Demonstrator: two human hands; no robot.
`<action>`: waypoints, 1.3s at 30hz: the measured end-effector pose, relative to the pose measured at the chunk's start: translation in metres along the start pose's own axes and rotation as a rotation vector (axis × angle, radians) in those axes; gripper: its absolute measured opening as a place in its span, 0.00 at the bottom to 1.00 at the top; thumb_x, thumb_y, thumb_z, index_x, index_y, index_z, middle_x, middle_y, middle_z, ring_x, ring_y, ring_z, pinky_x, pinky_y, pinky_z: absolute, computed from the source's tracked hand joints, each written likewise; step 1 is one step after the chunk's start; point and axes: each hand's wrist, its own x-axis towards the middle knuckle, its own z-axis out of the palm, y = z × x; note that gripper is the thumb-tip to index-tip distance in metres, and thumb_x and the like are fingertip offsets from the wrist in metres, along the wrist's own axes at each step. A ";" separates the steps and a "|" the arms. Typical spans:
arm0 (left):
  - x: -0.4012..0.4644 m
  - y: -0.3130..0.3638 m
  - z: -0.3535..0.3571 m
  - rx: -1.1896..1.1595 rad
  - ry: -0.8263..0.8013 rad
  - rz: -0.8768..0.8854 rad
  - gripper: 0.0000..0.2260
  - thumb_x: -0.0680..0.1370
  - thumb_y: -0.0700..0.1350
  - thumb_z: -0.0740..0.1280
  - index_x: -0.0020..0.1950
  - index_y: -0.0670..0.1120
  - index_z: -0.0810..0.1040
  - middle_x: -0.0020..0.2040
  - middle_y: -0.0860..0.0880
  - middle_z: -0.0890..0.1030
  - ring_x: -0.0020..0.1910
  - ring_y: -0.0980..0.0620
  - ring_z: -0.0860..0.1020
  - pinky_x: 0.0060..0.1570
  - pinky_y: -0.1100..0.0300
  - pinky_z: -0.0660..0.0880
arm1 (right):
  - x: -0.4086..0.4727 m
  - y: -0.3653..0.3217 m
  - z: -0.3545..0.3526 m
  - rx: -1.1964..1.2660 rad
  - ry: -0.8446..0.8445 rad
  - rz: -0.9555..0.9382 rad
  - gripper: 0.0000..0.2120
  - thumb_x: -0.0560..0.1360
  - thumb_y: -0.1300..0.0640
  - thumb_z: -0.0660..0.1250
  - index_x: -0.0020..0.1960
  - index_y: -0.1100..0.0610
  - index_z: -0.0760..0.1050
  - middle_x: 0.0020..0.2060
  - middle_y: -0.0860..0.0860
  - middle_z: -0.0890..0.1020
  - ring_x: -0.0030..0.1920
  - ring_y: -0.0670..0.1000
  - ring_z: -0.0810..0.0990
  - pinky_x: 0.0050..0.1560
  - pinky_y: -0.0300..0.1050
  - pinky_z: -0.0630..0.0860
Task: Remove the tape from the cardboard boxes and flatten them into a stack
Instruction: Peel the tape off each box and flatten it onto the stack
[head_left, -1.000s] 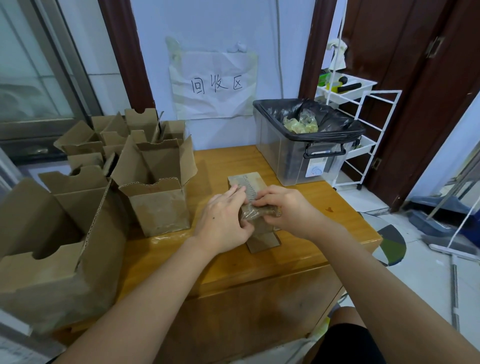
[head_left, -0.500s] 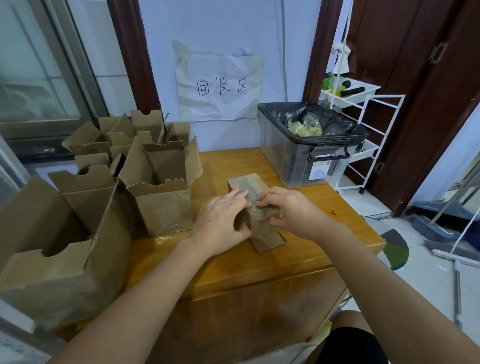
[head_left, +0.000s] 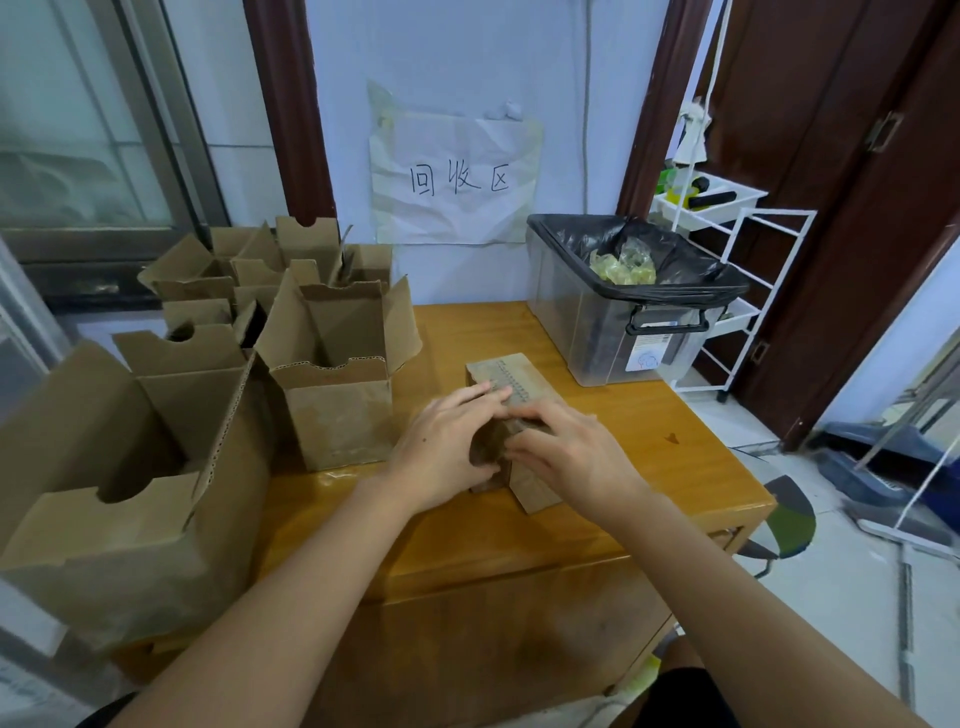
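A small brown cardboard box (head_left: 488, 447) lies part-collapsed on a low stack of flattened cardboard (head_left: 506, 370) at the middle of the wooden table (head_left: 649, 415). My left hand (head_left: 441, 449) holds the box from its left, straight fingers lying over the top and the thumb curled round its near side. From the right, my right hand (head_left: 569, 454) presses on the box top with spread, nearly straight fingers. Any tape on this box is hidden under my hands.
Several open upright cardboard boxes crowd the table's left side, the nearest large one (head_left: 119, 499) at the front left and a medium one (head_left: 337, 395) beside my left hand. A clear bin with a black liner (head_left: 618, 332) holds crumpled tape at the back right. A white rack (head_left: 727, 291) stands behind it.
My right hand has uncurled and now lies flatter on the box top. The box has sunk lower between my hands. My head has moved closer and lower.
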 end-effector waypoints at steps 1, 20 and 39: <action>0.000 -0.001 0.001 -0.009 0.007 0.007 0.34 0.75 0.50 0.78 0.78 0.58 0.69 0.80 0.62 0.64 0.80 0.62 0.55 0.78 0.49 0.57 | 0.000 -0.001 0.002 -0.006 0.028 -0.002 0.04 0.78 0.57 0.72 0.49 0.58 0.82 0.57 0.56 0.81 0.51 0.56 0.81 0.39 0.50 0.80; 0.003 -0.010 0.009 -0.054 0.061 0.015 0.27 0.74 0.49 0.78 0.70 0.61 0.74 0.77 0.64 0.68 0.78 0.62 0.59 0.77 0.48 0.59 | -0.007 -0.006 0.004 0.102 0.048 0.139 0.11 0.85 0.54 0.58 0.51 0.60 0.75 0.59 0.53 0.82 0.54 0.51 0.83 0.36 0.47 0.82; -0.003 0.002 0.020 -0.049 0.171 -0.005 0.27 0.72 0.58 0.78 0.69 0.57 0.76 0.77 0.61 0.70 0.80 0.59 0.60 0.76 0.50 0.58 | -0.027 0.018 0.003 0.080 0.088 0.094 0.12 0.82 0.57 0.64 0.64 0.57 0.76 0.61 0.58 0.83 0.64 0.60 0.81 0.56 0.57 0.83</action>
